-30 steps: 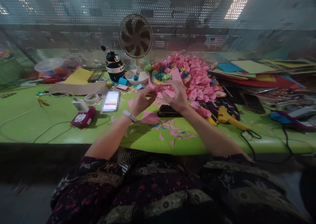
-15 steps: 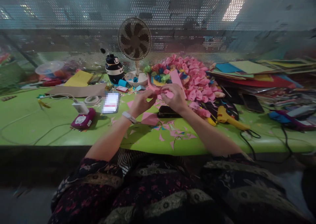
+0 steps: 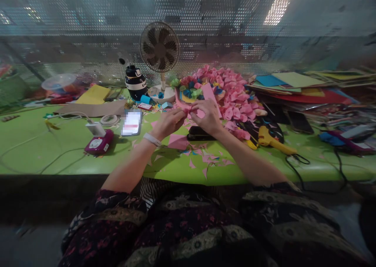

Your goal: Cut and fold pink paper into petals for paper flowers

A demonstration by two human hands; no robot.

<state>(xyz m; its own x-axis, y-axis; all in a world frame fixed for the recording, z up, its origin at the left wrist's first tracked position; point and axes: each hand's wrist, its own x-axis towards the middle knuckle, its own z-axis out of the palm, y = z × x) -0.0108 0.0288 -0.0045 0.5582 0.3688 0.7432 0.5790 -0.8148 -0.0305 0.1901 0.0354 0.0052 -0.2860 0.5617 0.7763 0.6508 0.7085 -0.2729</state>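
A small piece of pink paper is pinched between my two hands above the green table. My left hand has its fingers closed on the paper's left side. From the right, my right hand grips the same piece with thumb and fingertips. Beneath my right hand lies a black stapler-like object. A flat pink paper square rests by my left wrist. Behind the hands rises a large heap of folded pink paper petals, with a pink strip standing against it.
A desk fan and a black bottle stand at the back. Left are a lit phone and a purple power block. A yellow glue gun lies right, before stacked coloured sheets. Pink scraps litter the front.
My fingers have drawn closer together around the pink paper. The left hand has turned slightly, its back now more upward. Other things on the table stay where they were.
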